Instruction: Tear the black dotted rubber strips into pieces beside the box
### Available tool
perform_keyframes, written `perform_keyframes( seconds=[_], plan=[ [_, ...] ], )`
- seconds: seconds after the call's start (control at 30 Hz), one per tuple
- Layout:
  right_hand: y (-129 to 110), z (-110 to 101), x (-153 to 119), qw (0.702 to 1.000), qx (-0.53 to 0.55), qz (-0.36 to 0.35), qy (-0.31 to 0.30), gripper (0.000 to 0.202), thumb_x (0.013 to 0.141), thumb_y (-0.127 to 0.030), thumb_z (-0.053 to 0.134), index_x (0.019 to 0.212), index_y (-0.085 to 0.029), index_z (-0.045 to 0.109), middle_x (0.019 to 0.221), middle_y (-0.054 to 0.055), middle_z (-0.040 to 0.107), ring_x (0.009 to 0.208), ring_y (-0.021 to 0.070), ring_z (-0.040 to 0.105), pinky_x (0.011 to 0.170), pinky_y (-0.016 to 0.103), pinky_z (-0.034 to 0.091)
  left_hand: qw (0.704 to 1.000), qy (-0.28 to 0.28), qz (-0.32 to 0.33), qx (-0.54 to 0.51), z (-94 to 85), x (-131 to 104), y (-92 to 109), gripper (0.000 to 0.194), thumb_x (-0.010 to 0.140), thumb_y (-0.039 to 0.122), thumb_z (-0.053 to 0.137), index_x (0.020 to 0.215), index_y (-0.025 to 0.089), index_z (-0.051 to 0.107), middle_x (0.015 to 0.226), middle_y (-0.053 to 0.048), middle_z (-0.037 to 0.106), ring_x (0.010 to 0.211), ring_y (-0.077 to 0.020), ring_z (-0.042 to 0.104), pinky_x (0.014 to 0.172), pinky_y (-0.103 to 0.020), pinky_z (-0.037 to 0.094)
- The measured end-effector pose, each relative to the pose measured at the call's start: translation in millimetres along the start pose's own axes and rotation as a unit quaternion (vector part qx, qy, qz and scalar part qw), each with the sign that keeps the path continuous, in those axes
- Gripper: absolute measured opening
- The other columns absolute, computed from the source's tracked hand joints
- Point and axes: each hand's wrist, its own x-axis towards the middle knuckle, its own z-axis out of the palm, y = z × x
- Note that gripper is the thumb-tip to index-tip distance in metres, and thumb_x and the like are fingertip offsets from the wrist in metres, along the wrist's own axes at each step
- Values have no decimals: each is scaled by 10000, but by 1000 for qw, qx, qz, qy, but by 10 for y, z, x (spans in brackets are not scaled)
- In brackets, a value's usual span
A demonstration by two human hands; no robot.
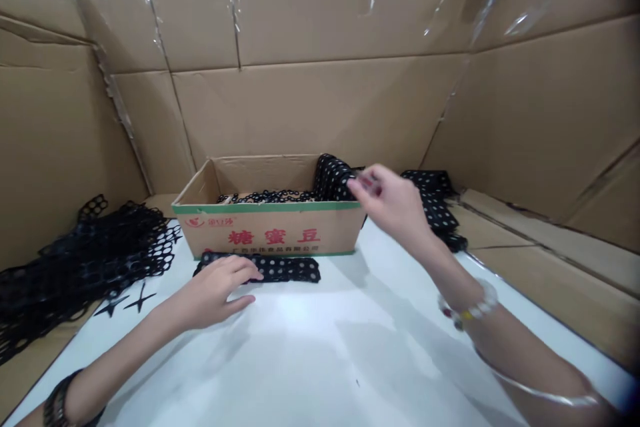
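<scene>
My left hand [223, 290] rests on the left part of a flat black strip with pale dots [287, 269]. Its fingers lie stretched over the strip, with the thumb apart on the white surface. Behind the strip stands an open cardboard box [270, 227] with a green edge and red lettering. Over the box's right end, my right hand [395, 203] has its fingers curled together, slightly blurred. Its fingertips are beside folded black dotted strips [333, 177] standing in the box; what they pinch, if anything, is hidden. Small black ring-shaped pieces [280, 197] lie inside the box.
A heap of black perforated netting [100, 257] lies at the left, with black star-shaped pieces [140, 297] in front of it. More black dotted strips [434, 207] are stacked right of the box. Tall cardboard walls [320, 100] surround the white tabletop [310, 360].
</scene>
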Motion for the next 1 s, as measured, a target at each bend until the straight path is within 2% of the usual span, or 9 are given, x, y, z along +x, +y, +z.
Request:
perform_keyframes(
  seconds=[0.07,0.1,0.17,0.27,0.37,0.47,0.67,0.9,1.0],
  plan=[
    [123,-69,317,995,13,53,80,238,745,-425,455,703,-194,494,609,7,515,554,129,449,499,221,266,998,19,-41,34,132,75,-34,337,821,354,390,1136,255,453,1111,-66,501,1010,-230,446,840,-383,371],
    [220,-71,437,992,27,94,85,241,742,-418,455,679,-188,490,609,9,495,559,126,429,497,223,255,994,41,-77,64,227,84,-75,344,819,364,386,1136,254,460,1110,-76,500,1011,-255,439,840,-423,363],
    [458,-6,581,980,81,179,17,246,731,-394,473,614,-178,461,573,1,432,532,109,378,475,222,226,986,70,-125,85,427,57,-195,378,813,398,382,1166,273,434,1135,-75,472,1050,-269,409,855,-442,355],
    [798,202,588,953,160,229,-121,292,702,-358,532,523,-180,385,472,-35,320,426,69,283,412,216,181,959,130,-236,86,619,-29,-376,438,789,466,380,1123,197,465,1053,-99,481,992,-261,442,831,-406,392],
    [1006,372,498,912,249,231,-231,326,732,-422,505,568,-199,335,452,-73,247,372,44,191,362,204,146,946,133,-283,87,641,-72,-432,432,773,487,381,1082,204,487,1048,-83,483,973,-254,457,819,-387,407],
    [1144,437,443,868,333,217,-297,383,733,-542,458,624,-214,295,486,-90,201,376,38,145,339,186,119,939,128,-301,107,609,-53,-383,427,765,493,380,1079,227,492,1052,-72,494,979,-257,460,805,-385,410],
    [1417,596,368,809,462,168,-323,430,627,-589,560,737,-219,370,506,-104,189,385,35,127,323,172,119,936,109,-308,134,598,-17,-326,419,770,495,374,1065,219,483,1055,-70,502,965,-250,470,803,-386,399],
    [1429,521,399,854,448,132,-230,424,623,-480,617,883,-204,427,506,-111,234,391,37,157,357,184,156,945,116,-289,95,570,-31,-385,415,749,512,418,1041,228,496,1047,-60,514,985,-235,471,827,-365,390],
    [1330,365,467,919,345,87,-168,369,592,-443,647,728,-185,421,534,-94,289,442,43,244,429,188,227,950,124,-274,82,566,-42,-396,402,738,506,444,1028,232,502,1034,-57,523,967,-234,484,822,-361,391]
  ],
)
